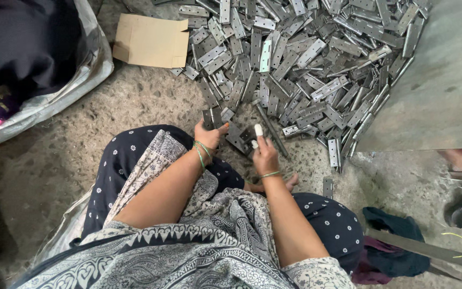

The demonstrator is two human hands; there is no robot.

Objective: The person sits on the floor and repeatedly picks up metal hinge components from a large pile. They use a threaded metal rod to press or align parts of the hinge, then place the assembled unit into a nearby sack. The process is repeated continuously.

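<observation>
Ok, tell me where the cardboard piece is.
In the head view the cardboard piece lies flat on the floor at upper left, touching the hinge pile's left edge, right of the sack.

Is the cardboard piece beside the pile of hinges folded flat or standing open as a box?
Folded flat: the cardboard piece lies level on the floor with visible crease lines, touching the hinge pile.

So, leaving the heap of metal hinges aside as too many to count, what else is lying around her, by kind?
Flattened cardboard piece: 1
Grey metal sheet: 1
Plastic sack: 1
Dark blue cloth: 1
Total: 4
The hinges themselves are too many and too overlapped to count.
</observation>
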